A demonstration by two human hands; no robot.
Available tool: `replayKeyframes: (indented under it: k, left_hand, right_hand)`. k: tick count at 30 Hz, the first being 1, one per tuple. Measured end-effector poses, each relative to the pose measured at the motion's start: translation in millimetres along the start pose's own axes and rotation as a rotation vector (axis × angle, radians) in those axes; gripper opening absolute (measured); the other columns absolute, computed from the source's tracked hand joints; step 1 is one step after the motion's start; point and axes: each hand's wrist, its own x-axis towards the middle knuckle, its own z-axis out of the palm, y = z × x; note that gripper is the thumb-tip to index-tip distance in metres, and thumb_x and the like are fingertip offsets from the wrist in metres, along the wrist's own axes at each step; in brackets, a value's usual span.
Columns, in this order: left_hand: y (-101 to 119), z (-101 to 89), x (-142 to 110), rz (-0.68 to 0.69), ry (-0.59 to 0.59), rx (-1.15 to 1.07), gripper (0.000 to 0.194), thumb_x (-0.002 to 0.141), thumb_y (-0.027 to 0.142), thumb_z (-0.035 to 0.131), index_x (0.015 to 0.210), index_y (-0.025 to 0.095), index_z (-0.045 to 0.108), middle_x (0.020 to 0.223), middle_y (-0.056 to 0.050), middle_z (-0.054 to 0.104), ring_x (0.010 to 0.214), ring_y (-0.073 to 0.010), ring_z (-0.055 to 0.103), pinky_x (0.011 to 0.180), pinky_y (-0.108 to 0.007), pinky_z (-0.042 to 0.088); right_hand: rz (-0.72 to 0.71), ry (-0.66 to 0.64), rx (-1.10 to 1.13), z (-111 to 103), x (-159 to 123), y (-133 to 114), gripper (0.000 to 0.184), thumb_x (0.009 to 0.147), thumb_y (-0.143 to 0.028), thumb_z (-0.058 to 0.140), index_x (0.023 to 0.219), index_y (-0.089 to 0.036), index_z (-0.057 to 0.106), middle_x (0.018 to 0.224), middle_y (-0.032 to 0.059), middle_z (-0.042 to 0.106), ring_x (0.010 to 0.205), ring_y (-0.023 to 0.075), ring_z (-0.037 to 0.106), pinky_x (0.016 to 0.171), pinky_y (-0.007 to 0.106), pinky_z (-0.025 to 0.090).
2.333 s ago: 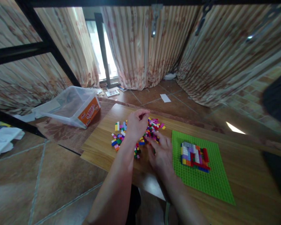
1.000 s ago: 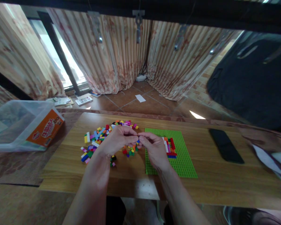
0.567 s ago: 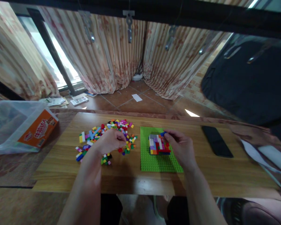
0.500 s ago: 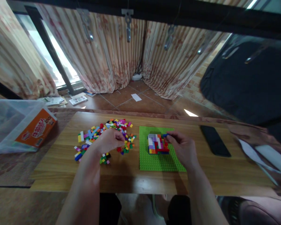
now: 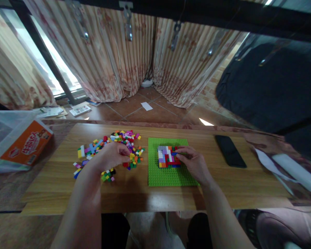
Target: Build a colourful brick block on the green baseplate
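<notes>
A green studded baseplate (image 5: 155,178) lies on the wooden table, carrying a flat patchwork of coloured toy bricks (image 5: 163,156). At the right side of this patchwork, my right hand (image 5: 194,162) has thumb and forefinger pinched on a small blue brick (image 5: 174,153), which sits against the other bricks. My left hand (image 5: 114,154) hovers over the right part of a heap of loose bricks (image 5: 94,148), its fingers curled together. Whether it holds a brick is hidden. The left forearm covers part of the heap.
A black phone (image 5: 230,151) lies on the table to the right. White paper (image 5: 268,164) is past the table's right end. A clear plastic bin with an orange label (image 5: 27,142) stands at the left. Curtains (image 5: 114,62) hang beyond the table.
The whole view has shifted, so everything appears further left. My right hand has brought the blue brick slightly left and down onto the patchwork. My left hand stays over the heap.
</notes>
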Motion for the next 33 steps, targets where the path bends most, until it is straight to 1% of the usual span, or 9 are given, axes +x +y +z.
replayKeyframes:
  k: [6,10,13,16,21,24,29,33]
  left_hand:
    - [-1,0.5,1,-0.006,0.026,-0.042,0.016,0.066,0.031,0.065,0.074,0.02,0.073,0.069,0.001,0.072,0.065,-0.0156,0.064,0.061,-0.022,0.044]
    - [1,1.0,1,0.003,0.027,-0.051,0.018,0.067,0.033,0.065,0.076,0.02,0.073,0.069,0.001,0.072,0.065,-0.0157,0.064,0.06,-0.022,0.043]
    - [1,1.9,1,0.002,0.018,-0.053,0.022,0.068,0.034,0.064,0.08,0.019,0.073,0.07,0.0,0.072,0.065,-0.0161,0.063,0.059,-0.023,0.042]
    - [1,2.4,2,-0.002,0.023,-0.042,0.024,0.069,0.035,0.063,0.082,0.018,0.073,0.069,0.0,0.071,0.064,-0.0159,0.062,0.058,-0.023,0.041]
    - [2,1.4,2,0.015,0.036,-0.019,0.024,0.071,0.037,0.061,0.082,0.019,0.072,0.069,0.0,0.071,0.064,-0.0157,0.062,0.058,-0.023,0.041]
    - [3,0.6,1,0.012,0.037,0.0,0.025,0.072,0.037,0.061,0.083,0.018,0.072,0.071,0.0,0.072,0.066,-0.0159,0.063,0.059,-0.023,0.041]
    - [1,1.8,2,0.021,0.04,0.019,0.027,0.073,0.038,0.06,0.087,0.019,0.072,0.069,0.0,0.071,0.064,-0.0153,0.062,0.058,-0.023,0.041]
    - [-3,3.7,5,0.03,0.026,-0.005,0.029,0.074,0.039,0.058,0.089,0.018,0.071,0.071,0.0,0.072,0.065,-0.0155,0.063,0.058,-0.023,0.042]
  right_hand:
    - [0.059,-0.012,0.038,2,0,4,0.021,0.071,-0.039,0.075,0.083,-0.023,0.077,0.109,0.0071,0.068,0.099,0.0219,0.063,0.091,0.042,0.049]
    - [0.114,-0.023,0.095,3,0,6,0.022,0.068,-0.039,0.077,0.083,-0.023,0.077,0.106,0.0072,0.07,0.093,0.0212,0.064,0.084,0.039,0.052]
    - [0.16,0.001,0.136,5,1,4,0.022,0.066,-0.038,0.077,0.08,-0.022,0.077,0.102,0.0072,0.071,0.089,0.0204,0.065,0.08,0.037,0.052]
    - [0.192,0.022,0.153,7,1,1,0.022,0.063,-0.039,0.078,0.078,-0.022,0.077,0.099,0.0072,0.071,0.088,0.0204,0.064,0.08,0.037,0.052]
    - [0.166,0.032,0.168,8,0,-2,0.023,0.063,-0.04,0.078,0.077,-0.022,0.077,0.104,0.0072,0.07,0.091,0.0205,0.064,0.083,0.038,0.051]
    - [0.18,0.035,0.175,7,-1,-3,0.023,0.062,-0.039,0.079,0.077,-0.022,0.077,0.104,0.0075,0.07,0.093,0.0212,0.064,0.087,0.039,0.049]
    - [0.222,0.035,0.149,8,-1,-3,0.021,0.059,-0.036,0.079,0.076,-0.023,0.078,0.108,0.0079,0.068,0.098,0.0231,0.063,0.09,0.041,0.048]
    - [0.257,0.064,0.197,11,0,-5,0.017,0.056,-0.031,0.079,0.071,-0.024,0.077,0.102,0.006,0.071,0.096,0.0228,0.063,0.088,0.038,0.048]
